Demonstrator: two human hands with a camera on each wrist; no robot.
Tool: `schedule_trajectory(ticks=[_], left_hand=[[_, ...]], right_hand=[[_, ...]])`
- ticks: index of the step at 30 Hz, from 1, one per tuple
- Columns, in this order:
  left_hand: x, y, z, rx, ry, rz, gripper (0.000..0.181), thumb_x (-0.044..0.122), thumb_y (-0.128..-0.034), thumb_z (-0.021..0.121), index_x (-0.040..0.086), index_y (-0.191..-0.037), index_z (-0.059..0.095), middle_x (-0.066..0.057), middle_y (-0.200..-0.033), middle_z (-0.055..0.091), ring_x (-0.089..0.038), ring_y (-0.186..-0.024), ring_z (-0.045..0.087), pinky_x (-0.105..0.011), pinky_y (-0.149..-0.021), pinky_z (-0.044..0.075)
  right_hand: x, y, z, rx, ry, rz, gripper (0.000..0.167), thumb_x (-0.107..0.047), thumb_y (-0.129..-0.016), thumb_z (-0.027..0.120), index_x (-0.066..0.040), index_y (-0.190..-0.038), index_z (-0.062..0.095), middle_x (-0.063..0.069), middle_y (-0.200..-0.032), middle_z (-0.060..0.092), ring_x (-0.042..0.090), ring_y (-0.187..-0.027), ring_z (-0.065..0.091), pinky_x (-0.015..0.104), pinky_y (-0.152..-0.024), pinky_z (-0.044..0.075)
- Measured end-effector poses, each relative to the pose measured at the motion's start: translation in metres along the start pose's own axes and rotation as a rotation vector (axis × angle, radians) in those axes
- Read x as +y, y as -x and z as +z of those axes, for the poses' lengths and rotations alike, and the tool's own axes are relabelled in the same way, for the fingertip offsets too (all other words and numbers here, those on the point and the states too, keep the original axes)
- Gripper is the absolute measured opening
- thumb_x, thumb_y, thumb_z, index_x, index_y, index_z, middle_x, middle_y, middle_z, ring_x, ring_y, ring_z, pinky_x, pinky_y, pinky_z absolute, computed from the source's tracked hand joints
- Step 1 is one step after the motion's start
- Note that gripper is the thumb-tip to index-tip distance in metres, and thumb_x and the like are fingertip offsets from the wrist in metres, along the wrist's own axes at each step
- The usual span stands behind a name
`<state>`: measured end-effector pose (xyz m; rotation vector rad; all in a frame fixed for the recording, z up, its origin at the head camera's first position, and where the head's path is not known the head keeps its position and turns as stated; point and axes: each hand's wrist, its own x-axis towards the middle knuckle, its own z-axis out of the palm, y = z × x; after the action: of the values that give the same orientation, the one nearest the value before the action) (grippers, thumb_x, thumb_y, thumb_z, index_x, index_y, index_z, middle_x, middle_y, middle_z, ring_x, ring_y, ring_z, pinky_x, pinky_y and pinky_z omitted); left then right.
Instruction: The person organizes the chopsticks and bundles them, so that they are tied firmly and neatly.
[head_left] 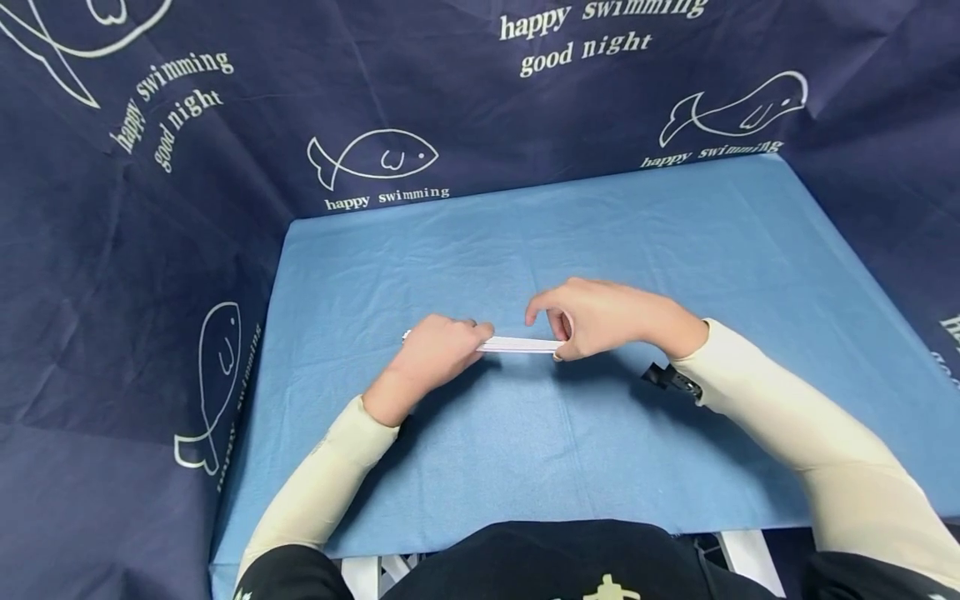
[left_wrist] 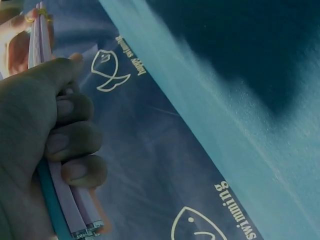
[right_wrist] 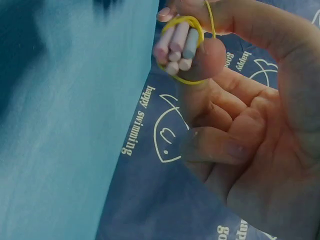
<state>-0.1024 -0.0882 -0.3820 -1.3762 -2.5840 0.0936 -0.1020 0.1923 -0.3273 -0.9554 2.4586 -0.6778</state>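
Observation:
In the head view my left hand [head_left: 438, 354] grips a bundle of slim pastel sticks [head_left: 519, 345], held level above the table. The left wrist view shows its fingers curled round the bundle, with pink and teal sticks [left_wrist: 64, 202] sticking out below. My right hand [head_left: 603, 318] is at the bundle's other end. There a yellow rubber band [right_wrist: 201, 31] loops round the pink, white and blue-grey stick ends [right_wrist: 179, 39]. Thumb and forefinger of the right hand hold the band, one strand stretched up over a finger; the other fingers are loosely bent.
A blue cloth covers the table [head_left: 480, 450] beneath both hands. Dark blue curtains [head_left: 480, 108] with white fish and lettering stand behind and at the sides. A black strap piece [head_left: 672, 380] hangs by the right wrist. White frame legs [head_left: 750, 560] show at the front.

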Motion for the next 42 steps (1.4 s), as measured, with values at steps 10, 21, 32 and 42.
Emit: schedule_trajectory(ticks=[10,21,32,42], left_hand=[[-0.004,0.001,-0.009,0.015,0.003,-0.035,0.014,0.023,-0.0947,0.076,0.018,-0.09,0.064,0.001,-0.071,0.065,-0.016,-0.055,0.059,-0.035,-0.051,0.05],[-0.004,0.0,-0.008,0.032,0.008,-0.054,0.014,0.024,-0.0956,0.075,0.018,-0.09,0.064,0.001,-0.072,0.066,-0.017,-0.053,0.059,-0.036,-0.049,0.05],[-0.016,0.005,-0.02,-0.051,0.099,-0.156,0.013,0.025,-0.1014,0.069,0.015,-0.095,0.062,-0.002,-0.076,0.069,-0.022,-0.06,0.062,-0.041,-0.055,0.052],[-0.018,0.007,-0.019,-0.034,0.153,-0.155,0.017,0.024,-0.1038,0.064,0.014,-0.092,0.059,-0.003,-0.074,0.067,-0.024,-0.059,0.062,-0.045,-0.054,0.052]], right_hand=[[0.003,-0.001,-0.001,0.004,-0.074,-0.028,0.03,-0.007,-0.08,0.077,-0.015,-0.108,0.07,-0.005,-0.078,0.064,0.01,-0.067,0.058,0.028,-0.064,0.051],[0.006,-0.002,0.003,0.05,-0.055,-0.091,0.024,-0.002,-0.08,0.074,-0.015,-0.1,0.07,-0.001,-0.083,0.066,0.012,-0.075,0.058,0.028,-0.069,0.05],[0.022,0.02,0.0,0.306,-0.116,-0.037,0.017,-0.02,-0.086,0.088,-0.022,-0.095,0.074,-0.013,-0.081,0.069,0.011,-0.069,0.059,0.025,-0.061,0.047],[0.031,0.02,0.018,0.495,-0.188,-0.131,0.014,-0.013,-0.087,0.087,-0.023,-0.096,0.084,-0.01,-0.082,0.075,0.004,-0.066,0.058,0.021,-0.06,0.045]])
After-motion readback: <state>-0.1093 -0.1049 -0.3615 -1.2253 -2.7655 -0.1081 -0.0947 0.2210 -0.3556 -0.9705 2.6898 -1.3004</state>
